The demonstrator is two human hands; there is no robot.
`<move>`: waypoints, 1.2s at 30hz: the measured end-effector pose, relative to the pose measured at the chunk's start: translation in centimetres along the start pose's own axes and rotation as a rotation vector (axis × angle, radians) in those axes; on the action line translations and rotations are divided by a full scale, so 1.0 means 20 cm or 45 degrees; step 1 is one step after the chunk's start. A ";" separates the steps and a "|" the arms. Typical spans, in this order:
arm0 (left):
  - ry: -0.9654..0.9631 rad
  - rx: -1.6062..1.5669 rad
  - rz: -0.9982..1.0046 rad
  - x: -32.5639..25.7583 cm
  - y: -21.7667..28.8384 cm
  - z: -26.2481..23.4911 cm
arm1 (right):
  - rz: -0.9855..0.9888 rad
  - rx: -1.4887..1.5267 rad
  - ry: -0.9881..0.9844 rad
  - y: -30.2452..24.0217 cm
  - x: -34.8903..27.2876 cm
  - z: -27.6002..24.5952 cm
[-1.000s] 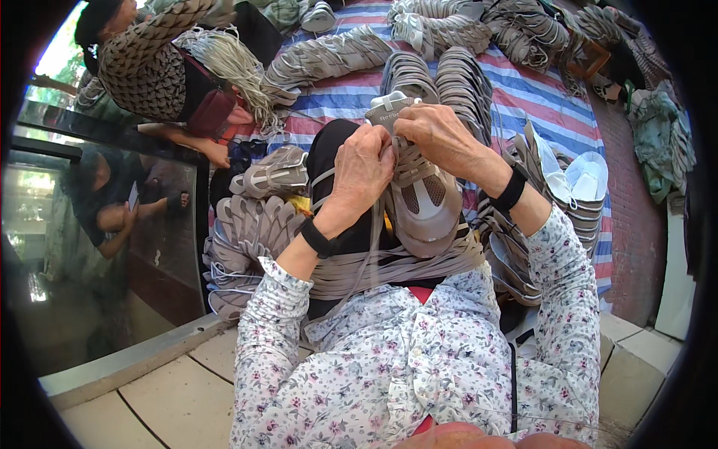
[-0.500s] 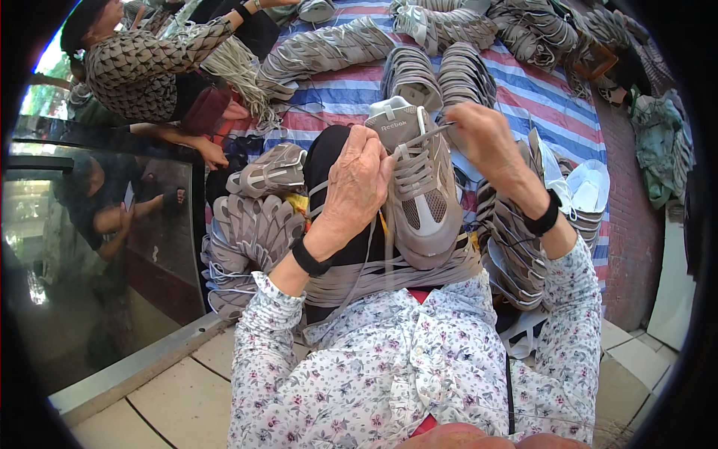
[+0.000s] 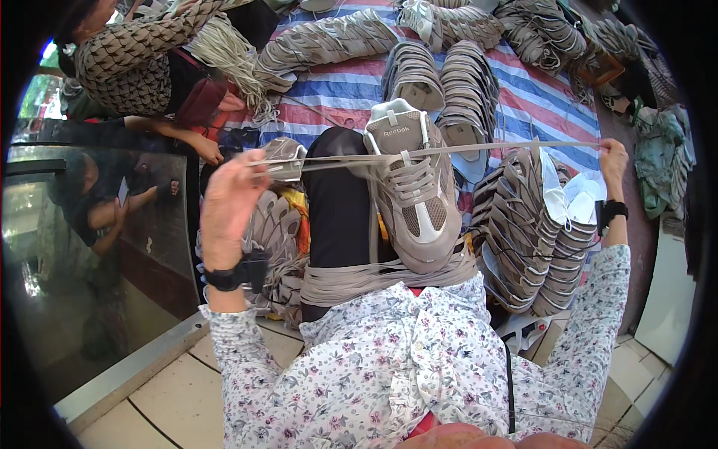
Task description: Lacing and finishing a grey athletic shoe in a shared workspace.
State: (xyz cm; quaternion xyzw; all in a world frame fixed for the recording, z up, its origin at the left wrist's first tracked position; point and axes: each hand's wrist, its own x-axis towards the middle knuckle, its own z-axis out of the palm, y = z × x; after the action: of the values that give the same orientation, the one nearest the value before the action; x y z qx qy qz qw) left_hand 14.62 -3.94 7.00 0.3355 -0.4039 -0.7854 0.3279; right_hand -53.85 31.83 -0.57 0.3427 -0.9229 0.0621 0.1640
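In the head view, a low-cut taupe-grey sneaker with mesh panels and white trim [image 3: 413, 191] rests on the person's lap, beside the left thigh in black cloth [image 3: 336, 209]. Its rounded toe points toward the person, and its padded tongue stands up at the far end. A white strip runs down the middle of the toe, between two patches of darker mesh. The lacing crosses the upper in several neat rows up to the top eyelets. A short line of pale lettering shows on the tongue.

From the top of the lacing, a flat, pale taupe shoelace [image 3: 508, 147] runs out to both sides, pulled taut across the shoe. The left grip [image 3: 232, 198], partly blurred, is closed on one side of it, where the strands meet at the fingers; the right grip [image 3: 613, 159] pinches the other end between its fingertips. The sneaker lies between the two grips, nearer the left one and touching neither, with most of its body on the person's side of the stretched line.

A bundle of loose taupe laces [image 3: 366, 284] lies across the lap, just below the toe. To the right stand stacked taupe shoes [image 3: 516, 232]; beyond the knees, more rows of shoes [image 3: 329, 49] lie on a red, white and blue striped sheet [image 3: 333, 93].
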 end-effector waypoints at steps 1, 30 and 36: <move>0.014 -0.156 -0.001 0.00 0.04 -0.10 | 0.021 -0.054 0.025 0.11 0.00 -0.01; -0.225 1.601 0.486 0.20 -0.46 0.49 | -1.006 0.966 -0.479 -1.92 -0.62 -0.52; -0.185 1.375 0.071 0.20 -0.40 0.51 | -0.687 1.382 -0.872 -1.89 -0.57 -0.47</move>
State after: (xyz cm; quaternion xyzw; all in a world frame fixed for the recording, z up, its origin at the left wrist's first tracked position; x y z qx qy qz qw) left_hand 2.29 0.73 3.71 0.3902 -0.7802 -0.4784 0.1009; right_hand -18.52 12.36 4.41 0.5940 -0.6437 0.3600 -0.3213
